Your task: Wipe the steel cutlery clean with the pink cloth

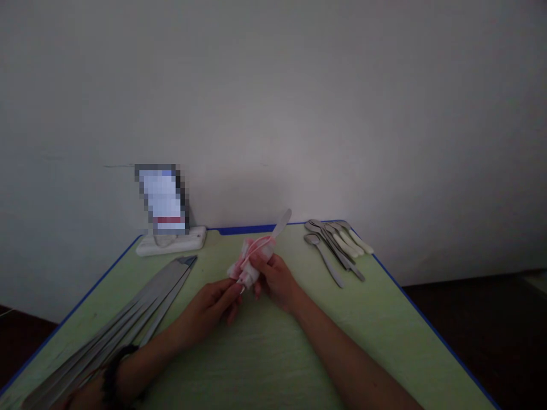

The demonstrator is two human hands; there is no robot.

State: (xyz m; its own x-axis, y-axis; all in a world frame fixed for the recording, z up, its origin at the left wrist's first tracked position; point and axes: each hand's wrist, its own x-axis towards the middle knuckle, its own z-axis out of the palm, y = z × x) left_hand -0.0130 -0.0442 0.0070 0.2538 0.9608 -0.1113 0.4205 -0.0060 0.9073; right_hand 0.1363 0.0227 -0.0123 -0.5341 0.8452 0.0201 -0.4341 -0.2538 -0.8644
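Fingers hold cloth around a utensil, well apart from both side edges.

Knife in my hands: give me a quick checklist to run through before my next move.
1. Right hand on the cloth: ok, thumb and fingers grip it.
2. Left hand at the cloth's near end: ok, fingers pinched there.
3. Fingers off the bare blade: ok, it sticks out past the cloth at the far end.
4. Blade fully covered: not ok, much of it shows.
5. Knife apart from the cutlery: ok, that lies off to the right.
6. Blade clean: cannot tell, the picture is too dim.
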